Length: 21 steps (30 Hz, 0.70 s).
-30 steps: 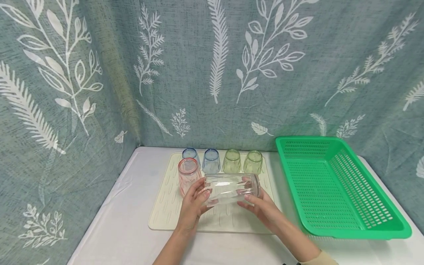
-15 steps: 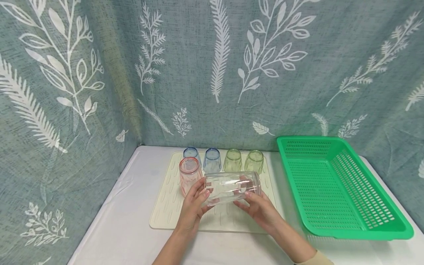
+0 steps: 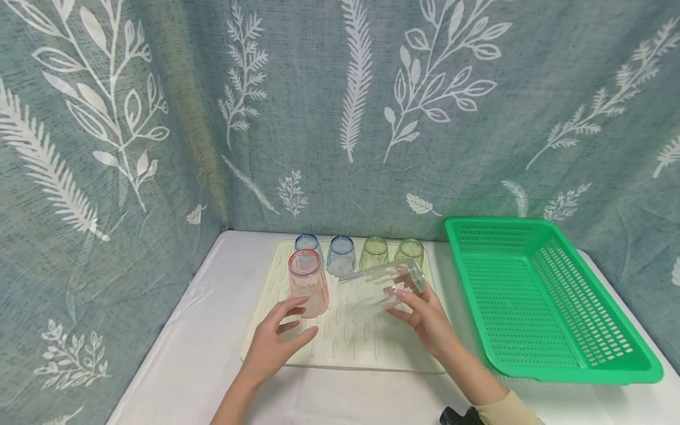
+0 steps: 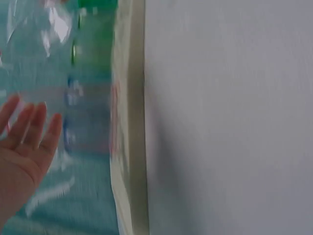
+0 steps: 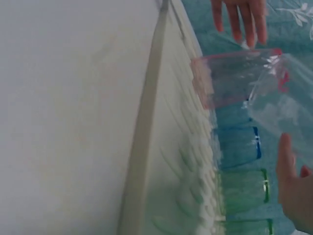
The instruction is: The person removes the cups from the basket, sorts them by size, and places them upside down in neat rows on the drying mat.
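A tall clear drinking glass (image 3: 366,289) is held near its base by my right hand (image 3: 425,321), tilted with its mouth end lower left, above the mat. My left hand (image 3: 276,339) is off that glass, fingers spread and loosely bent, just in front of a pink-tinted glass (image 3: 308,286) standing upside down at the mat's left. Whether its fingertips touch the pink glass I cannot tell. Along the back of the cream drying mat (image 3: 340,354) stand two blue glasses (image 3: 340,260) and two green glasses (image 3: 374,257), also upside down.
A large green plastic basket (image 3: 558,375) stands to the right of the mat on the white tabletop (image 3: 175,354). A patterned curtain (image 3: 297,118) hangs behind and at both sides. Something small and black (image 3: 459,416) shows by the right sleeve.
My left hand has let go of the clear glass and moved left and toward me. The glass, in my right hand alone, has tipped, its base end higher.
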Tool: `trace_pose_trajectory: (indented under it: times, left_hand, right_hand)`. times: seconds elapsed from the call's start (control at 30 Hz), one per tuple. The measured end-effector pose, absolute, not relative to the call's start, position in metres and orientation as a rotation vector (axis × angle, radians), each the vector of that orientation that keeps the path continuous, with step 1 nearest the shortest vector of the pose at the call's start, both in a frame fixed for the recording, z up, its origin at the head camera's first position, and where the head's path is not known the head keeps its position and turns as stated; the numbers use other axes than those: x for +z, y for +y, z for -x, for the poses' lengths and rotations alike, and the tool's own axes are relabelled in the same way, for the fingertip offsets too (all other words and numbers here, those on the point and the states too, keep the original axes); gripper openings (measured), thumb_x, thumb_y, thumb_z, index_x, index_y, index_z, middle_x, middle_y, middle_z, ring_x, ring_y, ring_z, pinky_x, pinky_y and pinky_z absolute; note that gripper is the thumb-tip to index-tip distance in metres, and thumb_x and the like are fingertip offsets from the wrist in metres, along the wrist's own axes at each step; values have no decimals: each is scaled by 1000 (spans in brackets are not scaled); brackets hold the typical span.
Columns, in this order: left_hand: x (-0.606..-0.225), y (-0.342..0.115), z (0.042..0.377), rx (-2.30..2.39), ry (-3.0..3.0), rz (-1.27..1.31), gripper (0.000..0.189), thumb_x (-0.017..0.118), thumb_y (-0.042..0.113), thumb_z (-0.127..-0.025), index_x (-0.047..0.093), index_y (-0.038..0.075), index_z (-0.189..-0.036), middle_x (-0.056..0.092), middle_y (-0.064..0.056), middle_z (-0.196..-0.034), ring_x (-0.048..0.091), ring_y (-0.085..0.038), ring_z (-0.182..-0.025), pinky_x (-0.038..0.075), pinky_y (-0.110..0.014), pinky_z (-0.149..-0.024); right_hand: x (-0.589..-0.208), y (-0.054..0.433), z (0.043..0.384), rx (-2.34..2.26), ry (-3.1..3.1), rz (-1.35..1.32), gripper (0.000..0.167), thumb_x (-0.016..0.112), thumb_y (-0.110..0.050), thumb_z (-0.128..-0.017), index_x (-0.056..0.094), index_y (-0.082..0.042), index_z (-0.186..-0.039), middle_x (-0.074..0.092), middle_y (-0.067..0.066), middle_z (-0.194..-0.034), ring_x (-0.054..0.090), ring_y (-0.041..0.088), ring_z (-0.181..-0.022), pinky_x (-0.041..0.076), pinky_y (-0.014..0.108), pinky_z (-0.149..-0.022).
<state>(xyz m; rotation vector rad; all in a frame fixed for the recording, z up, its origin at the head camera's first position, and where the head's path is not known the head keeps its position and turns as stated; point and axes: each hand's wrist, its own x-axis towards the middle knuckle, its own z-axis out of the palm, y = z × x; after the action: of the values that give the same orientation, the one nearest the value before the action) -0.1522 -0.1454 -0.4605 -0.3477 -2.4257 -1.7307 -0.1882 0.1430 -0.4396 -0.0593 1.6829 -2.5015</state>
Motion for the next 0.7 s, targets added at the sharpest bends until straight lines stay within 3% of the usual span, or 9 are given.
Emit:
trace_pose_trajectory:
  times: [0.17, 0.33, 0.47, 0.7]
  left_hand:
    - [-468, -180, 159, -1314, -2589, 408, 54, 81, 20, -81, 59, 9, -129, 58, -7, -130, 52, -29, -121, 46, -51, -97]
    - [-471, -203, 165, -1124, -2919, 340, 92, 81, 40, -78, 36, -3, -146, 30, -28, -151, 22, -50, -137, 22, -68, -107]
    - [-472, -210, 168, -1107, -3072, 330, 112, 80, 48, -75, 20, -8, -150, 12, -35, -155, 8, -55, -140, 10, -70, -109]
    - [-477, -209, 172, -1117, -3149, 291, 125, 83, 50, -69, 12, -13, -150, 7, -37, -154, 6, -57, -140, 10, -68, -110]
  right_hand:
    - [-436, 144, 196, -2417, 1877, 19, 61, 62, -7, -90, 36, -9, -145, 47, 11, -131, 60, 21, -112, 54, 42, -89]
    - [-435, 141, 206, -2283, 2062, -61, 65, 71, -11, -88, 40, -15, -145, 48, 13, -134, 59, 19, -109, 53, 37, -90]
    - [-434, 140, 212, -2129, 2289, -59, 66, 76, -18, -85, 45, -17, -144, 51, 10, -134, 54, 24, -113, 52, 33, -87]
    - [-433, 136, 218, -1895, 2555, -81, 69, 81, -30, -79, 51, -18, -140, 52, 7, -137, 50, 28, -118, 49, 36, -82]
